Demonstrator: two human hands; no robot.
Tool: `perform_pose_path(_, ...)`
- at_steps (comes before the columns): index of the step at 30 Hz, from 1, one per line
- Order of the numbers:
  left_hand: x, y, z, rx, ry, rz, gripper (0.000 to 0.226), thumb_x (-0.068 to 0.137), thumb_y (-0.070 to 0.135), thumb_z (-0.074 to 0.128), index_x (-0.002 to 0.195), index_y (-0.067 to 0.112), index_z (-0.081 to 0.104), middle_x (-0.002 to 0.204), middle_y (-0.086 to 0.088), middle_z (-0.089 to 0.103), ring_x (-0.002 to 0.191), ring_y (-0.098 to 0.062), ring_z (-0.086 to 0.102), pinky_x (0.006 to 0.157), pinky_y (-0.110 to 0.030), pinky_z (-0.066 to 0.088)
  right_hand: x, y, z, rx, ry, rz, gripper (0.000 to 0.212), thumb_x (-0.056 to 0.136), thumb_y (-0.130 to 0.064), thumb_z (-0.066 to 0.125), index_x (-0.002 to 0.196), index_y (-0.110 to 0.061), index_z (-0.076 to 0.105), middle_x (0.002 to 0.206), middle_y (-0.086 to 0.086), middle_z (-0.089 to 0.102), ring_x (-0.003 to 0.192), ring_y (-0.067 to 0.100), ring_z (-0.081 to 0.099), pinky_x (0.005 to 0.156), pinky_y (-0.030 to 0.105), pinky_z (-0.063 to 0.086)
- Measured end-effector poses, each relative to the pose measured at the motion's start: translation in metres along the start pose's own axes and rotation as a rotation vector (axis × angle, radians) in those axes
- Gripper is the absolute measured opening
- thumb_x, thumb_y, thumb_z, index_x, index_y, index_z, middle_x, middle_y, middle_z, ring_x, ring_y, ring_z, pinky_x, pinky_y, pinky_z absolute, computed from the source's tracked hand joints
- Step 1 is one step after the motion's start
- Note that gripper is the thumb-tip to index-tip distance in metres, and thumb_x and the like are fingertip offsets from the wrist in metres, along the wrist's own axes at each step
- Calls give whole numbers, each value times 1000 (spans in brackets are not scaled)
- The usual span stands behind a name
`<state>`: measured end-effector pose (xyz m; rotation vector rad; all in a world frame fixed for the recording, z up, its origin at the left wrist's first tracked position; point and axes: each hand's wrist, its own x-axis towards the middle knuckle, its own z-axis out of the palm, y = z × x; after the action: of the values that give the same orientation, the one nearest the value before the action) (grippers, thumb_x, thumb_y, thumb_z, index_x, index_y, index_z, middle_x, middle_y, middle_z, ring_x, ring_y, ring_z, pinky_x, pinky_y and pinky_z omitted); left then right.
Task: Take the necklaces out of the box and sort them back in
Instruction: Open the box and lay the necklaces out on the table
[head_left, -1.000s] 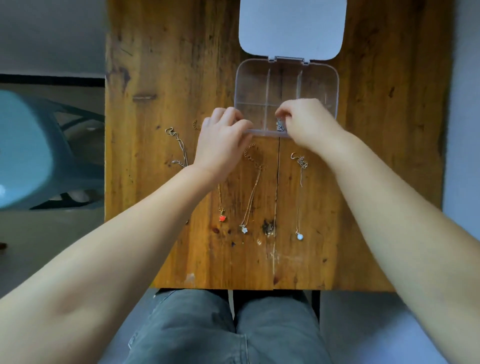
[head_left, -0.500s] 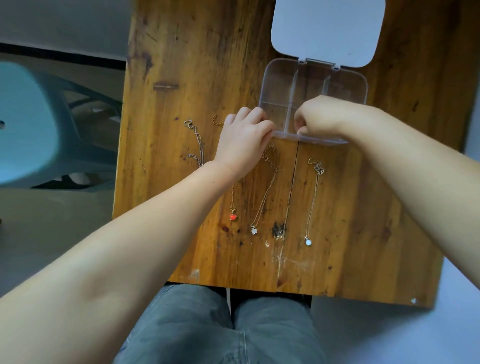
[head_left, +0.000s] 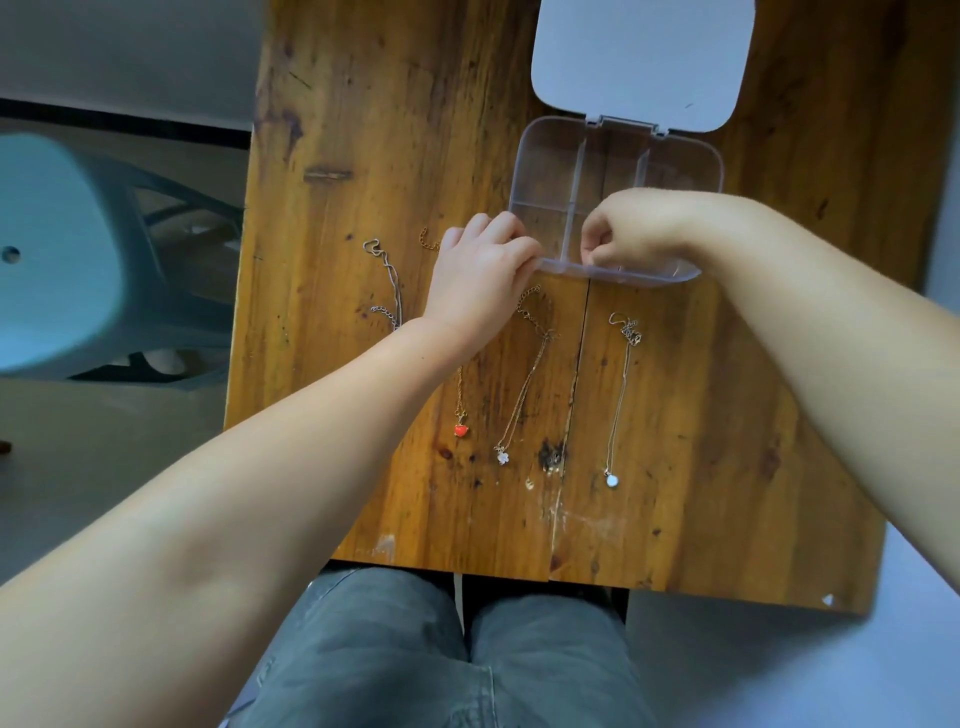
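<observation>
Right hand: we are reaching its pinched grip into the box's near compartment; contents hidden.
Left hand: we are bracing the box's near-left corner.

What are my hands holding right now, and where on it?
Left hand steadies the clear plastic compartment box at its near left corner. Right hand pinches inside the front; its contents are hidden.

Necklaces btwn box & table edge
</observation>
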<state>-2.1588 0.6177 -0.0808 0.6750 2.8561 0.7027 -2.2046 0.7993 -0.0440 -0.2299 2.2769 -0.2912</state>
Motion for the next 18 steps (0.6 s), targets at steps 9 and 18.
perform_pose_path(9,1,10,-7,85,-42,-57,24,94,20,49,114,17,61,121,-8,57,115,-28,44,94,-42,35,-45,-3,20,226,352,-104,4,90,-19,61,93,-17,59,92,0,61,81,13,57,67,17,42)
perform_pose_path(18,14,96,-35,-612,-311,56,28,96,27,50,81,8,64,74,-4,67,65,-7,57,69,-22,47,-135,30,34,1423,650,-206,8,80,-22,56,77,-28,61,71,-4,65,67,12,61,54,21,46)
